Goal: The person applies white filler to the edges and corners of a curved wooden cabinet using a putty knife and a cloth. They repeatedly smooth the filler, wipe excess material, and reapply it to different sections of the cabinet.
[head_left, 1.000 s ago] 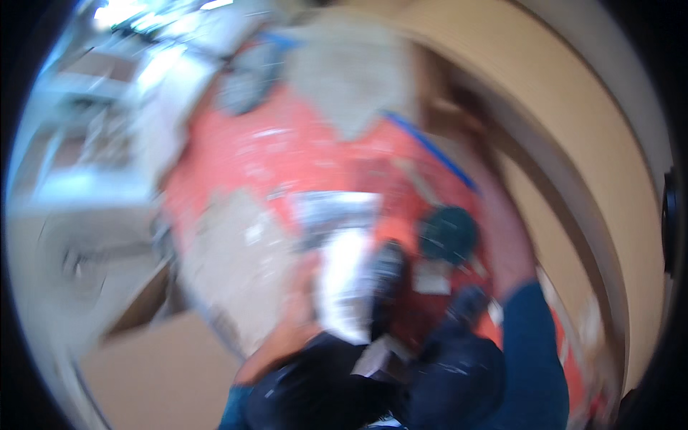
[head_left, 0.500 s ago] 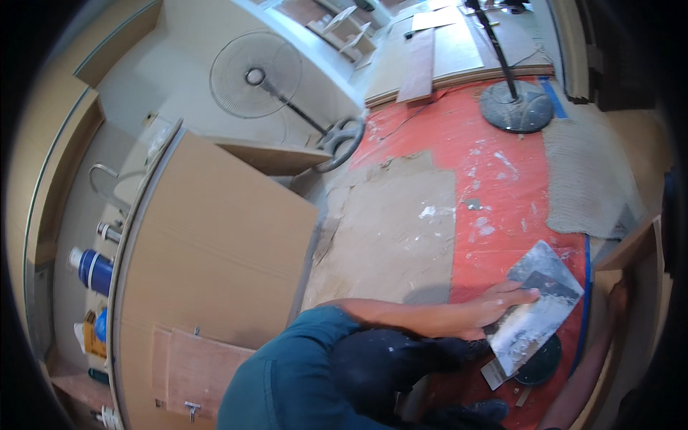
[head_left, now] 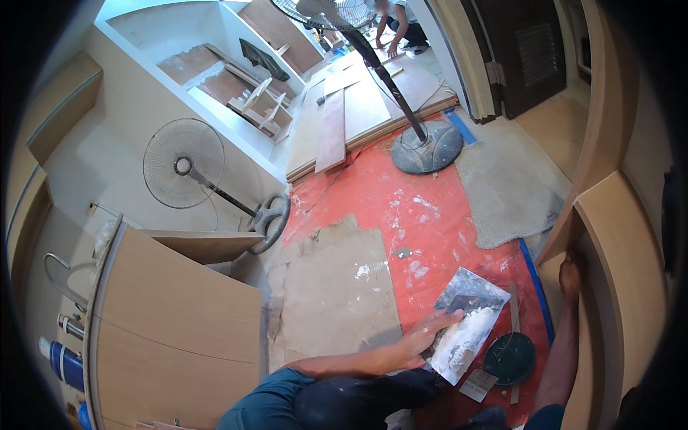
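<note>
My left hand (head_left: 423, 337) grips metal putty blades (head_left: 473, 287), a smaller dark one over a larger plate smeared with white paste. They are held above the floor, partly over a dark green round lid or tub (head_left: 512, 356), which lies beside a small pale card (head_left: 479, 384) and a narrow wooden strip (head_left: 514, 304). My right hand (head_left: 570, 272) reaches low into the curved wooden cabinet (head_left: 627, 287) at the right, against its inner panel. Its fingers are in shadow, so I cannot tell what, if anything, they hold.
Red sheeting (head_left: 373, 190), cardboard (head_left: 330, 279) and a gray mat (head_left: 502, 201) cover the floor. Two standing fans (head_left: 183, 165) (head_left: 426, 147) stand ahead. A curved counter (head_left: 175, 301) is at left. Another person (head_left: 398, 29) crouches on boards (head_left: 362, 93) beyond the doorway.
The view has steadied and shifted, bringing the doorway and crouching person into sight. My left hand with the blades appears lower and further left; my right hand stays inside the cabinet.
</note>
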Action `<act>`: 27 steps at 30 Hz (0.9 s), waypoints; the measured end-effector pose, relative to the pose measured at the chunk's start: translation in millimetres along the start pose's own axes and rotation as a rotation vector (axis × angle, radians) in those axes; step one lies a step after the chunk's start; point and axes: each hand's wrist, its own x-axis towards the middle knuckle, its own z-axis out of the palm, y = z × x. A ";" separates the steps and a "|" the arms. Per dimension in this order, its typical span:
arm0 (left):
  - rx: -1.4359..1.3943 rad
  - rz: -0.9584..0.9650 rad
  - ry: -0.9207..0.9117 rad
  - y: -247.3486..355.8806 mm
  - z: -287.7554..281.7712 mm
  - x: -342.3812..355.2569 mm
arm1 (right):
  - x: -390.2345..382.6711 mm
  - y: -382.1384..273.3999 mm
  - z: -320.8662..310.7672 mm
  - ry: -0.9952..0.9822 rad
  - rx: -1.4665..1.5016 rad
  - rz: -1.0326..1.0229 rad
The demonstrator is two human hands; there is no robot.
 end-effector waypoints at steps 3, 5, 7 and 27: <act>0.013 0.010 -0.073 7.9 10.0 -1.5 | 44.6 69.3 12.8 0.208 0.053 -0.276; 0.012 -0.011 -0.014 9.1 5.6 -10.7 | 44.0 74.2 36.2 0.208 0.151 -0.295; 0.026 0.012 -0.085 6.4 -4.3 -9.2 | 36.3 62.6 56.6 0.167 0.214 -0.261; 0.077 0.074 -0.120 -2.2 21.3 3.0 | -73.1 -38.1 10.8 0.246 0.078 -0.431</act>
